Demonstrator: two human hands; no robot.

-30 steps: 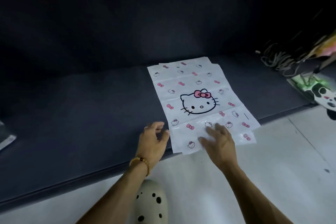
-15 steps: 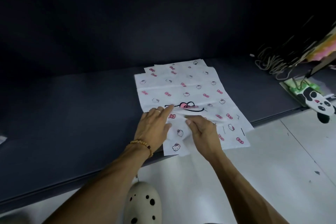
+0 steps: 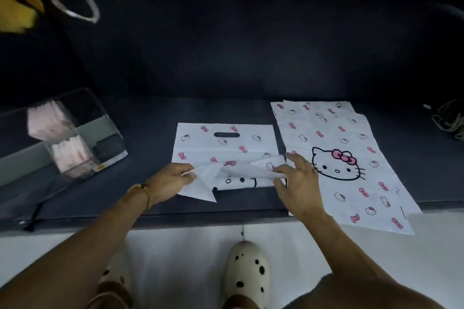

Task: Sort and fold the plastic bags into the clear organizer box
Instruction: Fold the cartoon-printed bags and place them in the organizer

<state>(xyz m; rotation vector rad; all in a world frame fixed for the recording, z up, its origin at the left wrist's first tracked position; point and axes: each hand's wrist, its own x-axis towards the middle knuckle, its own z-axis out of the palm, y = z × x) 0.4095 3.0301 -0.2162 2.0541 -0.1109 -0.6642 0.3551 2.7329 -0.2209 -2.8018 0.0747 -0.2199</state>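
Left hand (image 3: pixel 168 181) pinches the near left edge of a white printed bag (image 3: pixel 223 144) lying on the dark tabletop (image 3: pixel 150 118), its lower part folded upward. Right hand (image 3: pixel 300 184) pinches the fold's right end between thumb and fingertips, remaining fingers spread. A stack of matching bags (image 3: pixel 351 148) lies flat just beside it. The clear box (image 3: pixel 62 138), left, holds folded bags.

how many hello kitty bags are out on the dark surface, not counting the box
2 clearly: one bag being folded, held by the left hand and right hand, and a flat bag to its right. Edges peeking out behind the flat one suggest more may lie beneath it.
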